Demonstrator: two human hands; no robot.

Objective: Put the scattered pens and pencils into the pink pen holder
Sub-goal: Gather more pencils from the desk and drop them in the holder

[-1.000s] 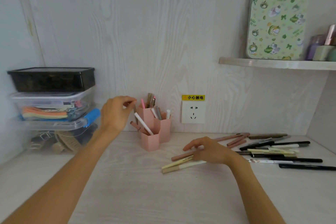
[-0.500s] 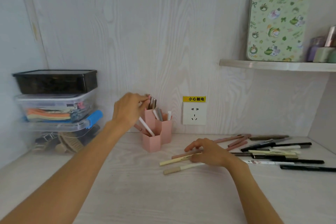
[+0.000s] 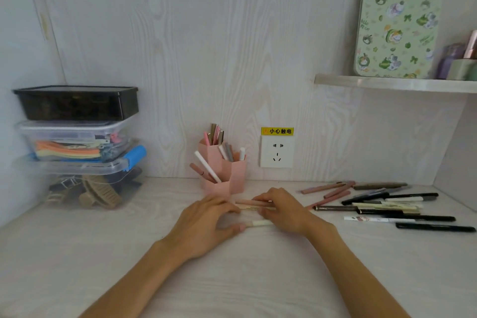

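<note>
Two bare hands meet low on pale wood-grain desk (image 3: 258,279). Left hand (image 3: 206,224) fingers pinch slim cream pen (image 3: 259,223); right hand (image 3: 281,210) fingers curl over 2 thin pens, pink & cream. Behind: pink hexagonal plastic pen holder (image 3: 223,170), w/ approx 9 pens.

The right hand (image 3: 282,210) covers the middle of the pens (image 3: 254,205) beneath it, so whether its fingers (image 3: 260,199) grip any of them cannot be told. The left hand (image 3: 204,224) hides the near end of the cream pen (image 3: 259,223). The small jars (image 3: 458,66) on the shelf (image 3: 387,84) are cut off by the right edge, and both forearms run out at the bottom.
</note>
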